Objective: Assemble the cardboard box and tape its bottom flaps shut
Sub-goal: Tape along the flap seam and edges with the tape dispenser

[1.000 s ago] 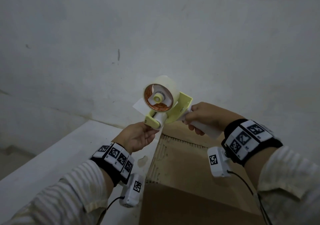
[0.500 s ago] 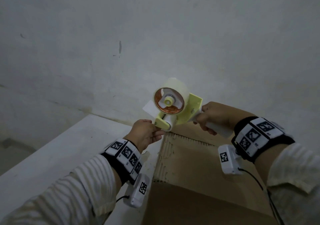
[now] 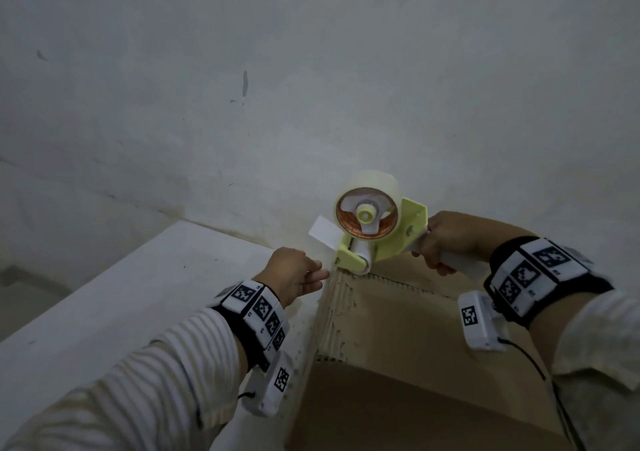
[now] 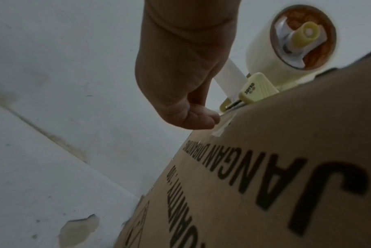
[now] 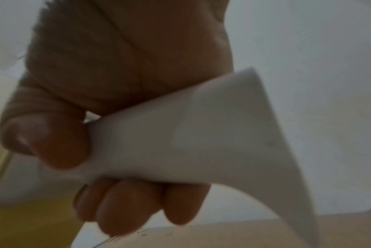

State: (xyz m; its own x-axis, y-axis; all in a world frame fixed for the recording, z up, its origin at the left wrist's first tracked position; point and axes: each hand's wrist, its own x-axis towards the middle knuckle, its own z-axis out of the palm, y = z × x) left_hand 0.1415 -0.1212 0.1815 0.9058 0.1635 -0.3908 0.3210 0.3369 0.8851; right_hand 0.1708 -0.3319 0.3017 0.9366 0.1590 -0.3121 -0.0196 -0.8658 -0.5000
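I see one cardboard box (image 3: 408,346) on the white table (image 3: 121,294), with one tape dispenser (image 3: 374,235) touching its far top edge. My right hand (image 3: 450,239) is wrapped around the dispenser's white handle (image 5: 190,134). My left hand (image 3: 294,270), beside the box's far-left corner, pinches the tape end (image 4: 219,129) against the cardboard.
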